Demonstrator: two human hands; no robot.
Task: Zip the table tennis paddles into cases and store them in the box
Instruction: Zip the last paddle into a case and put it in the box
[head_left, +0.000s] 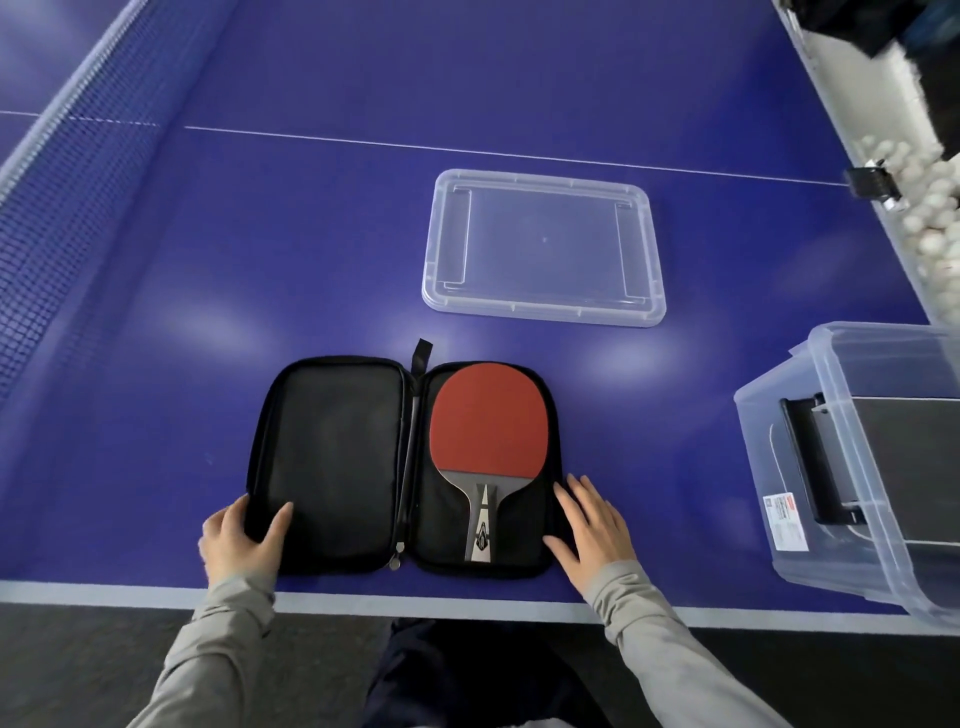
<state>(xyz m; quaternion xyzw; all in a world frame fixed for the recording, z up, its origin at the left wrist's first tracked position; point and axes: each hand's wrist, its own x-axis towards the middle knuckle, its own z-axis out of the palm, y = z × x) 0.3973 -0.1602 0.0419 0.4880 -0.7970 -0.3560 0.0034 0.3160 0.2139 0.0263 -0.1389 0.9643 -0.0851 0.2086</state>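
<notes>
A black paddle case lies unzipped and spread flat near the front edge of the blue table. A red-faced paddle rests in the case's right half, handle toward me. My left hand grips the lower left corner of the case's bare left half, thumb on the lining. My right hand lies flat with straight fingers against the case's lower right edge. A clear plastic box stands at the right with a black case inside it.
The box's clear lid lies flat beyond the case. The net runs along the left. A trough of several white balls sits off the table's right edge. The white table edge is just below the case.
</notes>
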